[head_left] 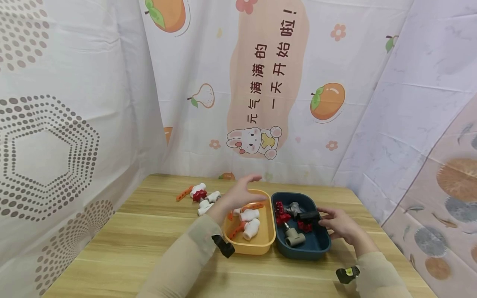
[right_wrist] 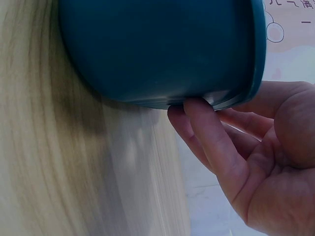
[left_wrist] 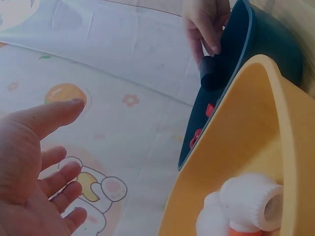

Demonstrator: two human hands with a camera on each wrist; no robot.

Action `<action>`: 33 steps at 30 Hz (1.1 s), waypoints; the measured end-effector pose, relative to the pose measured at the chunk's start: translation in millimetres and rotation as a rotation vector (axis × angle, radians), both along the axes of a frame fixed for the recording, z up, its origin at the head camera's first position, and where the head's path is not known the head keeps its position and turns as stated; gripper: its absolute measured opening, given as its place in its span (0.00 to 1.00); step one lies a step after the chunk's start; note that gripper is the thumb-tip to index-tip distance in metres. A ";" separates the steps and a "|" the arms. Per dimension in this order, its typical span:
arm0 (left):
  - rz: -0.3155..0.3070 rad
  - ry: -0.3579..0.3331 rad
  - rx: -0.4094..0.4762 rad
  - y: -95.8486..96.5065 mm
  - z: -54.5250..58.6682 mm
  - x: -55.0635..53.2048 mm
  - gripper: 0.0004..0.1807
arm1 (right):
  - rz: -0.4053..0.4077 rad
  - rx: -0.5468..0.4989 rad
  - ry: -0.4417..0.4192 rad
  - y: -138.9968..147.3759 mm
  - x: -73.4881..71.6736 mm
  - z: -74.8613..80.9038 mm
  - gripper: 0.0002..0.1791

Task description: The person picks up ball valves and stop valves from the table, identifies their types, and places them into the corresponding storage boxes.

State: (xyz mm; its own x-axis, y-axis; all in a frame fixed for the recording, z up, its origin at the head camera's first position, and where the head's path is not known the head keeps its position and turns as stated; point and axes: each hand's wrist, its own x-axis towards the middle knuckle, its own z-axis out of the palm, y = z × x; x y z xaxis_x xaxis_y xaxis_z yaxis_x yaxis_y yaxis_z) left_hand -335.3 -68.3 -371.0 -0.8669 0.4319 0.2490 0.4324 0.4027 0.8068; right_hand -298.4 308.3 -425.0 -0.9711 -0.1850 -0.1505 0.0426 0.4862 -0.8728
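In the head view my left hand (head_left: 238,194) is raised over the far left part of a yellow bin (head_left: 270,225), its fingers spread and loosely bent around nothing. White pipe fittings (head_left: 249,215) with orange handles (head_left: 238,229) lie inside that bin. At the right rim of a dark blue bin (head_left: 303,253), my right hand (head_left: 340,225) pinches the end of a black cylindrical piece (head_left: 308,216) between thumb and finger. Other fingers (right_wrist: 211,128) touch the bin's outer wall in the right wrist view. A grey fitting (head_left: 294,238) and red handles (head_left: 281,213) lie in the blue bin.
Left of the yellow bin, on the wooden table (head_left: 141,231), lie several white fittings (head_left: 205,205), a red handle (head_left: 199,195) and an orange handle (head_left: 184,193). The two bins stand side by side. Printed cloths (head_left: 208,136) hang behind and at both sides.
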 end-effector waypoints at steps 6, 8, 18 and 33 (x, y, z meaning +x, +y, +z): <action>0.029 0.034 -0.008 -11.2 0.7 5.0 0.40 | -0.001 0.007 -0.001 -0.3 -1.1 -0.2 0.36; 0.038 0.047 0.000 -16.2 0.2 5.7 0.40 | -0.001 0.005 -0.002 -0.2 -1.5 -0.4 0.36; 0.145 0.094 0.004 -41.4 -1.4 4.9 0.40 | 0.001 -0.001 0.002 0.4 -2.5 -0.3 0.36; 0.248 0.047 0.114 -83.2 -8.6 1.0 0.38 | -0.007 0.002 -0.002 -0.3 -0.9 -0.7 0.36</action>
